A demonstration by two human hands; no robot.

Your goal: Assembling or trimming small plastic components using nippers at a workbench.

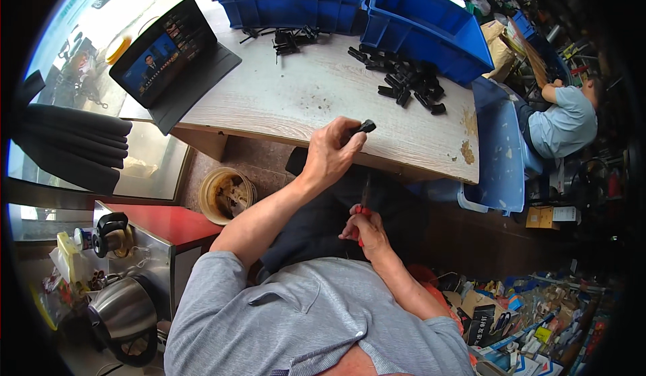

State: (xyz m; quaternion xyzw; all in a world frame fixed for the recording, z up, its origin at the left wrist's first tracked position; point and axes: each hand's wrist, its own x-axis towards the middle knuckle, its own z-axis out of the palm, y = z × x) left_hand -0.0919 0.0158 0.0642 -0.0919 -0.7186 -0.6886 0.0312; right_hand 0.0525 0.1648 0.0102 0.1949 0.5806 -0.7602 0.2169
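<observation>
Above the front edge of the table, my left hand (330, 151) is closed round a small black plastic part (367, 126), whose end sticks out past the fingertips. Lower down, over my lap, my right hand (371, 231) grips red-handled pliers (364, 210); their dark metal end points toward the table, and the exact jaw shape is unclear. One loose pile of black plastic parts (404, 80) lies on the right of the tabletop (269, 100). A smaller pile of similar black parts (289, 40) is near the back, left of it.
Behind the piles stand a blue bin full of black parts (289, 11) and another blue bin (431, 29). A tablet (163, 56) leans at the left. A bucket (210, 198) stands on the floor. A light-blue tub (501, 167) and a seated person (565, 124) are at right.
</observation>
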